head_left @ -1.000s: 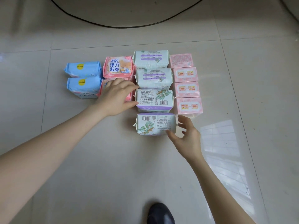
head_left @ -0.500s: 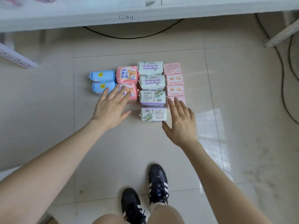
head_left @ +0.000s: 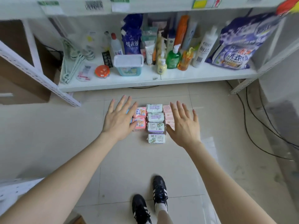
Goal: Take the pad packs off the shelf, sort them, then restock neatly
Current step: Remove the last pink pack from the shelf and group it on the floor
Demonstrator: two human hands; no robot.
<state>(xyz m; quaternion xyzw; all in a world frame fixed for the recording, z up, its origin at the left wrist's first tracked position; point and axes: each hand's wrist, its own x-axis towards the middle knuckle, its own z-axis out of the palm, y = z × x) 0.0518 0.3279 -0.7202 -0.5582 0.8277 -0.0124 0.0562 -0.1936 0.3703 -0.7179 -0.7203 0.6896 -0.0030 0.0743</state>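
Both hands lifted off packs since a second ago. Pad packs in sorted columns on floor before shelf. Left hand, right hand spread open, empty, above them.

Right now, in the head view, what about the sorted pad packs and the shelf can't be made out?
- Blue pad packs: almost wholly hidden behind the left hand.
- Pale pink pad packs: the near end of the column is covered by the right hand, so no count.
- Shelf-edge labels: motion-blurred, unreadable.
- Print on the white-and-purple pad packs: too small.
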